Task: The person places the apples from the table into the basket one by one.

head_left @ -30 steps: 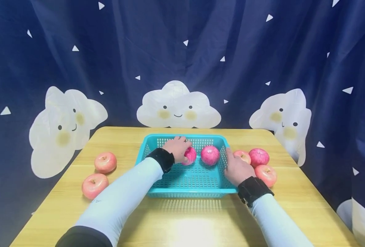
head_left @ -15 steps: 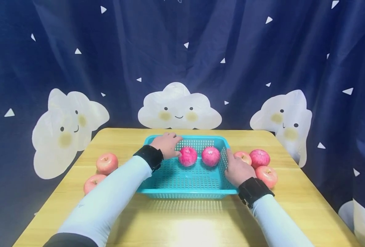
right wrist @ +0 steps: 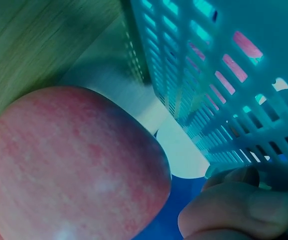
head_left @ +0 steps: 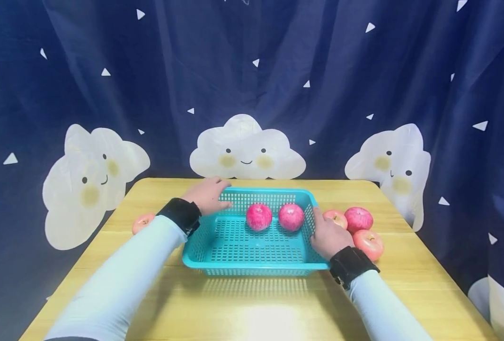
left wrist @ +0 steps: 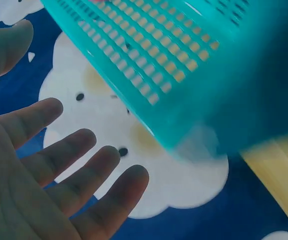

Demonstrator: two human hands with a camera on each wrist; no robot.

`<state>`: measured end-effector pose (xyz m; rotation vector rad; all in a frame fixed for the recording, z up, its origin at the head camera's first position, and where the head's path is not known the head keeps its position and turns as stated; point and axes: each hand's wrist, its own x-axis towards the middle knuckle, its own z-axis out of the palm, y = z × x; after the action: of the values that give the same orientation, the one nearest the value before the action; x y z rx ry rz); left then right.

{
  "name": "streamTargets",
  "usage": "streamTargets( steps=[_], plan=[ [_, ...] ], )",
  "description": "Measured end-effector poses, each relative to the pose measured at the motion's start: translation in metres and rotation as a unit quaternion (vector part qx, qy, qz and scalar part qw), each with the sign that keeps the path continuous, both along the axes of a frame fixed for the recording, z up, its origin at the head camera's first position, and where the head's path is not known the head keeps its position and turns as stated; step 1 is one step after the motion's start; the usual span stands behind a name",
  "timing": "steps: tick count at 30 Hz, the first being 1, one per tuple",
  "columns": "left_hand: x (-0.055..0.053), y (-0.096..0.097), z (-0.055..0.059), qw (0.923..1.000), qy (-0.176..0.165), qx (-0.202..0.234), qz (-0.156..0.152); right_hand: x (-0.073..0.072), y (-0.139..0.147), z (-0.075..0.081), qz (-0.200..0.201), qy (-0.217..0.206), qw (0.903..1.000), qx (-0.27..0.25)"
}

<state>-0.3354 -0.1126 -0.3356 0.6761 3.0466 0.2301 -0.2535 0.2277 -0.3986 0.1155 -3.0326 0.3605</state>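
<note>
A turquoise plastic basket [head_left: 260, 266] with perforated walls stands mid-table, two dark pink apples, one left [head_left: 259, 218] and one right [head_left: 291, 218], lying inside. My left hand [head_left: 207, 195] is over its far left corner, holding nothing; in the left wrist view its fingers [left wrist: 66, 155] are spread, apart from the basket. My right hand [head_left: 330, 234] grips the right rim, and the right wrist view shows its curled fingers [right wrist: 238, 207] at the rim. Close outside that wall, a large pinkish apple [right wrist: 79, 160] fills much of the right wrist view.
Right of the basket sit three apples: one partly behind the right hand [head_left: 336, 218], a darker one [head_left: 358, 219] and a paler one [head_left: 368, 245]. Another apple [head_left: 142, 222] shows partly behind the left arm. A dark blue curtain [head_left: 252, 71] hangs behind the wooden table [head_left: 217, 312].
My left hand has let go of the left apple in the basket and moved left, out past the rim. Its sleeve now covers one of the left-side apples. The right hand stays at the rim.
</note>
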Motion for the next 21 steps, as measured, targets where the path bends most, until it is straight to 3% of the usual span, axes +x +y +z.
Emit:
streamTargets(
  steps=[4,21],
  plan=[
    [0.001,-0.021,0.004,0.9998,0.010,-0.016,0.011,0.001,0.000,0.001,0.000,0.002,1.0000,0.000],
    [0.010,-0.086,-0.004,0.9978,0.023,-0.027,0.055,0.000,0.002,0.001,0.001,0.002,1.0000,-0.001]
  ],
)
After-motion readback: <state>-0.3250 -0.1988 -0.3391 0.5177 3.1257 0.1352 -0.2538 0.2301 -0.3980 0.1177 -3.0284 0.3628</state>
